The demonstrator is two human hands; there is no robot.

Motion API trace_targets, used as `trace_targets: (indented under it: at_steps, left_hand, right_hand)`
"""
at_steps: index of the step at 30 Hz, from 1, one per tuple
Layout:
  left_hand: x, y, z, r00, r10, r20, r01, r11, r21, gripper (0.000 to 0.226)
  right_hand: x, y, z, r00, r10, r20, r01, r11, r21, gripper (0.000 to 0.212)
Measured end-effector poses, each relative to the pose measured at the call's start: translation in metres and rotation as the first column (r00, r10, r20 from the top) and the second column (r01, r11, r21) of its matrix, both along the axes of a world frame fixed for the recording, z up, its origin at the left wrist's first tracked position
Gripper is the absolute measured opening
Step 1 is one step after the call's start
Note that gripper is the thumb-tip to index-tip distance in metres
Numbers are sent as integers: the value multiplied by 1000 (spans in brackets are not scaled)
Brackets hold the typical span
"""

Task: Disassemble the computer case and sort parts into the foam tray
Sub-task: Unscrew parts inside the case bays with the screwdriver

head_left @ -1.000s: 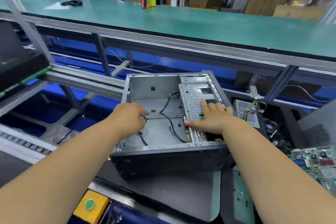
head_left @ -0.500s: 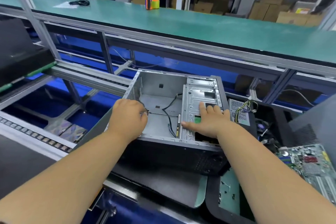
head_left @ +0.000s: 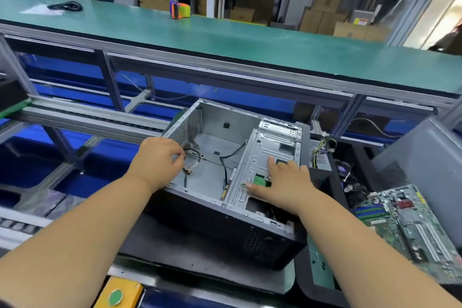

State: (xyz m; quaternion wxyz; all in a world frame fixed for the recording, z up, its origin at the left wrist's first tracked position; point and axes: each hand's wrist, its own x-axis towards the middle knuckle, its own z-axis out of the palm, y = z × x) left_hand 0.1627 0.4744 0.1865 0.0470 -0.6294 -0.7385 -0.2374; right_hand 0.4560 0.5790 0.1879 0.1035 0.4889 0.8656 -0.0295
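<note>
An open grey computer case (head_left: 215,182) with a black shell lies on its side in front of me, turned at an angle. My left hand (head_left: 157,157) is at the case's left wall, its fingers curled around a black cable (head_left: 193,157) that runs inside. My right hand (head_left: 280,182) presses flat with straight fingers on the metal drive cage (head_left: 265,152) at the case's right. More black cables (head_left: 225,165) cross the case floor. A black foam tray (head_left: 350,177) stands to the right, holding a power supply (head_left: 318,155) and a green motherboard (head_left: 405,220).
A long green workbench (head_left: 225,40) runs across behind the case, bearing an orange and green tape dispenser (head_left: 180,10). A grey side panel (head_left: 420,157) leans at the far right. A yellow box with a green button (head_left: 116,295) sits at the near edge. A roller conveyor (head_left: 87,117) runs left.
The case has turned, its far end swinging right. My left hand has pulled the cable up from the case's left side. My right hand stays pressed on the drive cage.
</note>
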Motion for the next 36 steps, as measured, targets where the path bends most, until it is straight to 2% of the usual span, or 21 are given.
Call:
trace_targets:
  at_steps: [7, 11, 15, 20, 24, 28, 30, 33, 36]
  left_hand:
    - [-32, 14, -1, 994, -103, 22, 103, 994, -22, 13]
    - [-44, 21, 1, 990, -136, 33, 137, 990, -35, 15]
    - [-49, 24, 2, 984, -171, 44, 173, 984, -40, 15]
    - [-45, 18, -1, 989, -143, 33, 141, 988, 57, 13]
    - [-28, 7, -3, 993, -116, 4, 114, 984, 139, 14]
    - [13, -13, -9, 991, -48, 124, 36, 995, 98, 37]
    - [41, -20, -12, 985, 14, 173, -32, 995, 97, 44]
    - [85, -29, -12, 950, 159, 268, -193, 976, 104, 56]
    - [127, -30, -13, 876, 336, 347, -372, 927, 42, 69]
  right_hand:
    - [-12, -16, -1, 998, -67, -12, 68, 997, 25, 114]
    - [-21, -31, -5, 993, -111, -32, 114, 989, 90, 109]
    - [-24, -40, -6, 983, -156, -100, 167, 979, 117, 101]
    - [-22, -44, -8, 962, -166, -217, 204, 965, 165, 72]
    - [-21, -43, -12, 953, -167, -252, 227, 946, 233, 66]
    - [-20, -38, -16, 928, -161, -336, 248, 940, 236, 71]
    - [-14, -33, -16, 900, -129, -416, 205, 968, 145, 71]
    - [1, -18, -9, 786, -106, -608, 104, 994, -39, 67]
    - [26, 11, -3, 795, 8, -606, 15, 999, 32, 63]
